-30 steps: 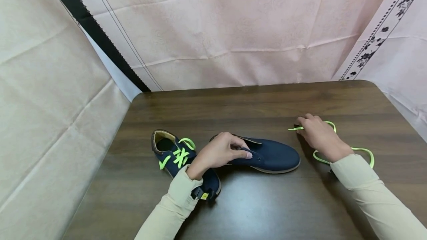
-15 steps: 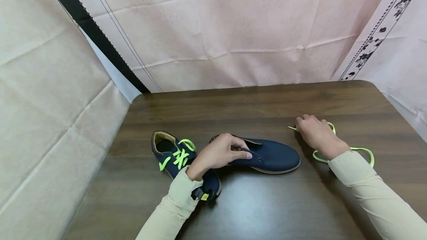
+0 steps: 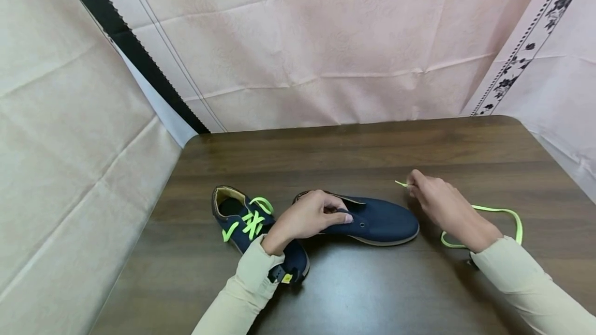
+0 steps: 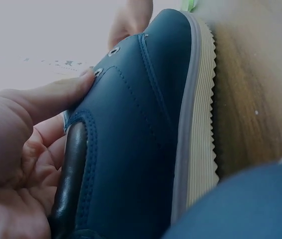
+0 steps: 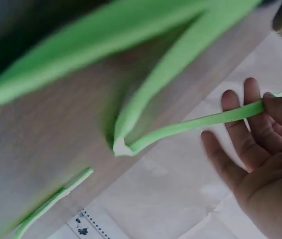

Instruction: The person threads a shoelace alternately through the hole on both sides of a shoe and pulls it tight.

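A navy shoe [image 3: 388,221] without a lace lies on the table, toe to the right. My left hand [image 3: 309,215] pinches its eyelet flap; in the left wrist view the thumb [image 4: 64,94] lies near a metal eyelet [image 4: 98,72] and the fingers go in behind the flap. Right of the toe, my right hand [image 3: 440,206] holds a neon green shoelace [image 3: 505,210] close to one end. The right wrist view shows the shoelace [image 5: 196,122] pinched between thumb and fingers, its tip sticking out beyond. The rest of it trails back under the right wrist.
A second navy shoe [image 3: 237,216], laced in neon green, stands at the left, partly behind my left wrist. Both shoes are on a dark wooden table [image 3: 354,293]. Pale cloth [image 3: 302,40] hangs behind the table's far edge.
My right hand has drawn slightly toward me, and the shoelace end it holds has shifted a little left. My left hand and the navy shoe keep their place.
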Demonstrator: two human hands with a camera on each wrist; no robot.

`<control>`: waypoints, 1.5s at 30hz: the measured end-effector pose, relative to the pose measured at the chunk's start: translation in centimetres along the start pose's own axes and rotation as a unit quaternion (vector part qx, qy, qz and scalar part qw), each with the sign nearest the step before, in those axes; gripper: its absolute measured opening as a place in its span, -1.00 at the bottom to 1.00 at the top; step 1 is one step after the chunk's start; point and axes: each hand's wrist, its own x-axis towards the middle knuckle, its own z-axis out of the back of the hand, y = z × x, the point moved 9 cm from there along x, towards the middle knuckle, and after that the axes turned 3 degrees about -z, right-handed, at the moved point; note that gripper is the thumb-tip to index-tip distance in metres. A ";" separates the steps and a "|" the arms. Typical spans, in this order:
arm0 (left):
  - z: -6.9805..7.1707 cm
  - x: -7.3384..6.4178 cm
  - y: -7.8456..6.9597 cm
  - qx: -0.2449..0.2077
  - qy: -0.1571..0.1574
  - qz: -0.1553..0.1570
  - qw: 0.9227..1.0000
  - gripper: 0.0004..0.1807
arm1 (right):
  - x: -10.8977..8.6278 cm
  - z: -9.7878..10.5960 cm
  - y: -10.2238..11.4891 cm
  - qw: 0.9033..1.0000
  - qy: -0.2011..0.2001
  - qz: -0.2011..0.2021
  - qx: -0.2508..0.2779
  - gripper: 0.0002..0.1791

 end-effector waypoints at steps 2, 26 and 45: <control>0.1 0.0 0.1 0.014 -0.004 0.002 1.000 -0.85 | -0.1 0.4 0.5 0.999 -0.007 -0.008 0.031 -0.91; -0.5 0.2 0.0 0.072 -0.019 -0.001 0.997 -0.79 | -3.9 -0.5 5.6 0.929 0.037 -0.152 0.335 -0.87; -0.4 0.1 -0.2 0.063 -0.050 0.025 0.996 -0.83 | -5.5 -6.1 9.0 0.792 0.193 -0.126 0.566 -0.70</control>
